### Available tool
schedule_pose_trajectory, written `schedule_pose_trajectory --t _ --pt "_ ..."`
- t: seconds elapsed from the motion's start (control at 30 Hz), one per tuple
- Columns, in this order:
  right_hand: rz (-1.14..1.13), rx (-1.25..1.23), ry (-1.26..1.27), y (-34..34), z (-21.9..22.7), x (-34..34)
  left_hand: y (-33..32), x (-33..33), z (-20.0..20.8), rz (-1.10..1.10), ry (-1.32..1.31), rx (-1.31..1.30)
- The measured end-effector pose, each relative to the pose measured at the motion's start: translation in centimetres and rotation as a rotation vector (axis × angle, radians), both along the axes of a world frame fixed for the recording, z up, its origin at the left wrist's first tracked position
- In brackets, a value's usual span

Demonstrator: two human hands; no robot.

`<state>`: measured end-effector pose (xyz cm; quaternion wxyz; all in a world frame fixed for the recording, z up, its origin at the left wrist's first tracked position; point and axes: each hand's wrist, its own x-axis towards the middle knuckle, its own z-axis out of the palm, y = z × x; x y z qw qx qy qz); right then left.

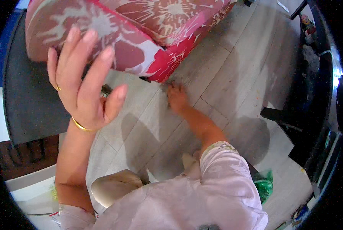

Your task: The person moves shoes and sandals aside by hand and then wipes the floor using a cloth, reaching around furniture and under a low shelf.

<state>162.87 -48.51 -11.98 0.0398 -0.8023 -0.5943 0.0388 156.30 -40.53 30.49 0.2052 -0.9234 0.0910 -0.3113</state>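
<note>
My left hand (83, 82) is raised in front of the flowered sofa, its fingers spread and holding nothing. It has a gold ring on one finger and a gold bracelet (81, 126) at the wrist. Low down, my right hand (177, 97) reaches to the wood-look floor (213, 82) beside the bottom corner of the sofa (156, 57). Its fingers bend downward and come together at floor level. Whatever they may grip is too small or hidden to make out. The sofa cover is red, pink and brown with large white flowers.
A dark grey panel (29, 92) stands at the left, beside the sofa's end. Dark furniture with a protruding leg (280, 117) lines the right side. A green plastic bag (264, 186) lies at the lower right. My knee (116, 186) is bent below me.
</note>
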Motion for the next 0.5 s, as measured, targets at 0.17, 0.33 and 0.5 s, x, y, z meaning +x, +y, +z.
schedule_pose_trajectory --t 0.17,0.33,0.5 --pt "-0.419 0.059 0.125 0.0 1.8 10.1 -2.3 8.6 -1.7 -0.027 0.125 -0.027" --pt "-0.637 0.075 0.175 1.2 2.4 8.6 -1.2 18.8 -3.6 0.25 0.026 -0.237" --pt "-0.1 0.06 0.251 2.0 -3.0 7.3 1.6 25.0 -7.2 0.682 0.202 -0.206"
